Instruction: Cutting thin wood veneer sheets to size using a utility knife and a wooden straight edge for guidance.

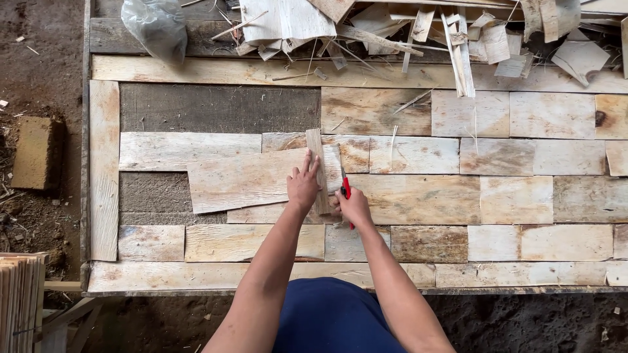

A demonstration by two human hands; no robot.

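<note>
My left hand (303, 185) presses flat on a narrow wooden strip (317, 157) that stands upright across a wide thin veneer sheet (242, 181). My right hand (354, 206) is closed around a red-handled cutter (346, 188), its blade beside the strip's right edge. Both lie on a board (104, 170) covered with several pale rectangular veneer pieces laid in rows.
Scrap veneer offcuts and splinters (418, 33) pile along the board's far edge, beside a grey plastic bag (159, 26). A brick-like block (34, 153) lies on the dirt at left. A stack of thin sheets (19, 301) stands at lower left.
</note>
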